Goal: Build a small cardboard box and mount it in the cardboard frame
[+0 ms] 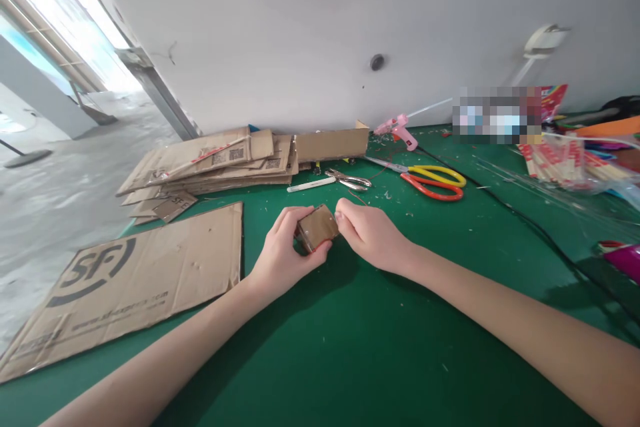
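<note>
A small cardboard box (pixel 318 227) is gripped in my left hand (pixel 285 240), thumb along its near side and fingers around its far side. My right hand (pixel 367 230) is closed in a pinch at the box's right edge. What its fingertips hold, if anything, is too small to make out. Beyond the hands lie metal pliers (pixel 350 179) and a white pen-like stick (pixel 311 185). Scissors with yellow and red handles (pixel 434 185) rest farther right.
A large flat cardboard sheet (pixel 150 280) lies left, with stacked cardboard pieces (pixel 210 160) behind it. A long cardboard box (pixel 331 145) and a pink glue gun (pixel 397 130) stand by the wall. A black cable (pixel 540 233) crosses the right side, near bagged wooden sticks (pixel 555 163).
</note>
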The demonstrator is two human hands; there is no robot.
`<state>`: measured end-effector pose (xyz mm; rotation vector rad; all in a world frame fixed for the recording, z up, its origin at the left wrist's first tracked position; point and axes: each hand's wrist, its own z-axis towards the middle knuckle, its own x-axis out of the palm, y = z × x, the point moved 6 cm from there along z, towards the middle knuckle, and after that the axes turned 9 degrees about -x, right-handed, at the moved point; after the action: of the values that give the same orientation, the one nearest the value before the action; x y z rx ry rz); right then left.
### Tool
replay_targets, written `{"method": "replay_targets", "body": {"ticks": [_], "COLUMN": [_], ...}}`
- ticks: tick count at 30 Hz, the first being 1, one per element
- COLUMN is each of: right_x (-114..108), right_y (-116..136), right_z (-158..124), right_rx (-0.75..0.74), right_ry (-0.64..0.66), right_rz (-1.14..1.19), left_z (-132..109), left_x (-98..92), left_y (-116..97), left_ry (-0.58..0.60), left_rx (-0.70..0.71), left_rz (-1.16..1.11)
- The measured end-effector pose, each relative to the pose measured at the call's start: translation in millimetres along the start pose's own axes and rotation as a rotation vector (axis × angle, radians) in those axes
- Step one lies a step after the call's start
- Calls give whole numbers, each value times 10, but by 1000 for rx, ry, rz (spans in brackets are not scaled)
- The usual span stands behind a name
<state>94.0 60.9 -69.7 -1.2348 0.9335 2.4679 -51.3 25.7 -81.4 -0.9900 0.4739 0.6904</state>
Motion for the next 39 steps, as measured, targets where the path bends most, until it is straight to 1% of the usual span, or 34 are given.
{"method": "replay_targets", "body": {"ticks": [4,18,27,32,39], "right_x": [32,81,99,105,83], "right_y": [-25,-16,-43,-51,-18], "right_z": [-1,-6,-23,-25,-19], "right_rx": [-12,-23,9,7,-1], "right_ry": [-33,-49,-72,-87,-92], "right_rz": [26,-81,-77,-66,-110], "left_z": [-3,-5,-13,-11,-3], "left_x": [-1,-1,-3,-14,-15], "left_y": [12,33,24,9,26], "left_ry": [5,9,15,18,40], "left_rx": [6,2,-4,-20,-57], "left_rz": [-1,-15,-15,-19,-36]}}
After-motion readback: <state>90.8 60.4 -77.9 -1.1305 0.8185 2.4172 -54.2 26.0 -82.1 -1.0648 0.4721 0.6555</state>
